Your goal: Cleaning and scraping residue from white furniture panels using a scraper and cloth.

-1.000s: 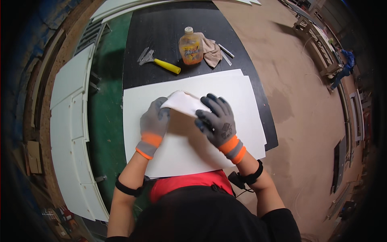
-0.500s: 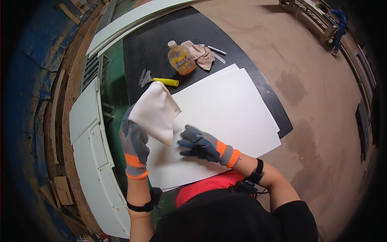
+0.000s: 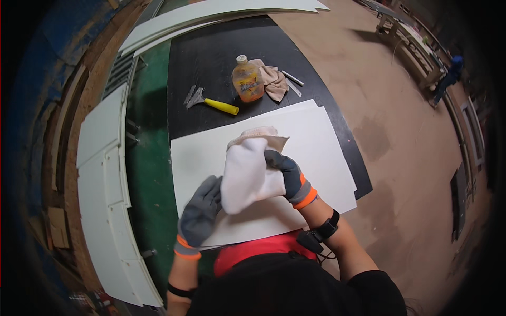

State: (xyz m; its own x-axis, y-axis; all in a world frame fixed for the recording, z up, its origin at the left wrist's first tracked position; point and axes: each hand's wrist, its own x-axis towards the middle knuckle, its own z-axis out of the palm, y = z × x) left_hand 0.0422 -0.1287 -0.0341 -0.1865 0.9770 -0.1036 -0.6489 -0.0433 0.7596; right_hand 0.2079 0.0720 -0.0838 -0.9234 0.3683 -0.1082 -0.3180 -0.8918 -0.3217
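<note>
A folded white cloth (image 3: pixel 247 176) is gripped at its right side by my right hand (image 3: pixel 287 174), which wears a grey and orange work glove. It hangs above a white flat panel (image 3: pixel 311 152). To the left of the cloth, my gloved left hand (image 3: pixel 201 210) has its fingers stretched out, with nothing visible in it. Whether its fingertips touch the cloth, I cannot tell. The panel lies on top of at least one more like it, on a black tabletop (image 3: pixel 211 52).
Beyond the panels lie a yellow-handled scraper (image 3: pixel 219 106), a clear bottle (image 3: pixel 247 84) of yellowish liquid, a beige rag (image 3: pixel 274 81) and a white pen-like stick (image 3: pixel 292 78). White panels (image 3: pixel 100 210) line the left. A person (image 3: pixel 448 79) stands by a far bench.
The cloth has passed from my left hand to my right and moved rightward. My left hand has let go and come lower. The view has shifted slightly.
</note>
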